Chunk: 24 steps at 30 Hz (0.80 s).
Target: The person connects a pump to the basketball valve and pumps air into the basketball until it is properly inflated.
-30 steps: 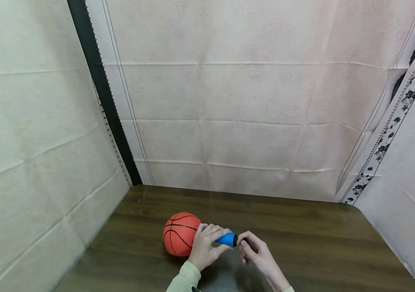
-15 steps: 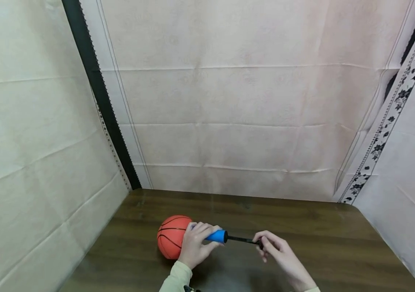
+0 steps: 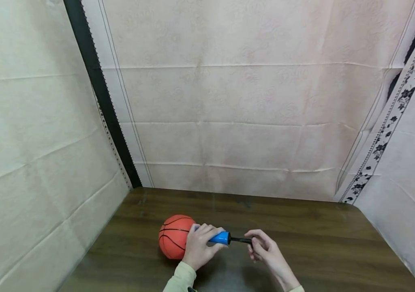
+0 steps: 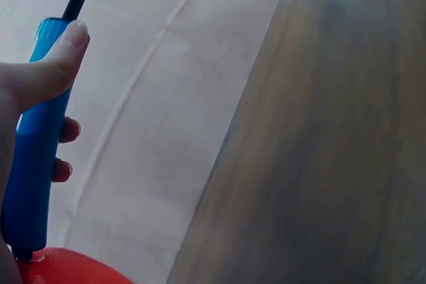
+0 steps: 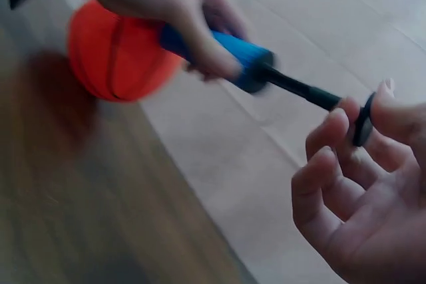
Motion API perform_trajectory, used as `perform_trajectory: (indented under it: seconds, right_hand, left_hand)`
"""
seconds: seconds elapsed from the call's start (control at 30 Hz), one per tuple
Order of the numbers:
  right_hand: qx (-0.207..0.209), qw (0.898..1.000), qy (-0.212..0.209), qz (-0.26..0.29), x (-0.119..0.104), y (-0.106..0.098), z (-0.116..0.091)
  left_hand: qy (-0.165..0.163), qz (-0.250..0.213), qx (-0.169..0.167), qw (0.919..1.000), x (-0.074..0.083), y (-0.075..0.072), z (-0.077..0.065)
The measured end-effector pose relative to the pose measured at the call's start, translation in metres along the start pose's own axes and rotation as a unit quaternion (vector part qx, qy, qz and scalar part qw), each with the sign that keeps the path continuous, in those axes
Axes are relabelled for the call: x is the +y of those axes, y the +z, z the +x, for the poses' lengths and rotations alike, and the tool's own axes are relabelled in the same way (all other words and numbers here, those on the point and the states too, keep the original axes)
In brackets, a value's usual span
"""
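Observation:
A blue hand pump (image 3: 219,238) lies nearly level in the grip of my left hand (image 3: 201,246), whose thumb and fingers wrap its barrel. Its lower end meets an orange-red basketball (image 3: 174,239) with black lines; in the left wrist view a short black tip (image 4: 22,255) touches the ball. From the other end a black rod (image 3: 241,240) sticks out partway. My right hand (image 3: 267,253) pinches the black end knob (image 5: 363,121) of that rod between thumb and fingers, as the right wrist view shows.
A brown wood-grain table (image 3: 324,243) bears the ball. Pale creased cloth (image 3: 244,93) hangs behind it and at both sides, with a dark strip (image 3: 101,93) at the left corner and a floral border (image 3: 390,134) at the right.
My right hand first drew the rod out to the right, away from the barrel, then moved back left, so less rod shows now. The left hand keeps its grip on the pump.

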State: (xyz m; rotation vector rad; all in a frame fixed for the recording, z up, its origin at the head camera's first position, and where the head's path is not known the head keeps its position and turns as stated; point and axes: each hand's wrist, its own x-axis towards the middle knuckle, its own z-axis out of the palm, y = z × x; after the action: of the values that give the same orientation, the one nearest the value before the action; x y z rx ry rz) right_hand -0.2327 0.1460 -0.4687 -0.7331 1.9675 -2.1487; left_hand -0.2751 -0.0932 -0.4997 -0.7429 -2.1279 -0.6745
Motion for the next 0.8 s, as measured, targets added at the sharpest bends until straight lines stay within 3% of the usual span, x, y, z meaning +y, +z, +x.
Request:
perform_trajectory:
  seconds: [0.23, 0.4, 0.5, 0.6, 0.8]
  right_hand:
    - [-0.016, 1.000, -0.003, -0.014, 0.007, 0.023, 0.007]
    - [-0.019, 0.996, 0.053, -0.073, -0.002, 0.019, 0.004]
    - [-0.028, 0.994, 0.080, -0.074, -0.012, 0.011, 0.000]
    - [-0.023, 0.995, 0.065, -0.070, -0.022, 0.000, -0.007]
    - [-0.006, 0.998, -0.027, -0.065, -0.033, -0.020, -0.020]
  left_hand:
    - [0.022, -0.057, -0.007, 0.9981, 0.006, 0.006, -0.003]
    - [0.043, -0.072, -0.010, 0.9964, 0.000, 0.004, -0.002]
    - [0.046, -0.076, -0.012, 0.9960, -0.004, 0.001, -0.001]
    - [0.033, -0.074, -0.006, 0.9967, -0.006, -0.003, 0.000]
    - [0.007, -0.065, 0.008, 0.9978, -0.010, -0.012, 0.002]
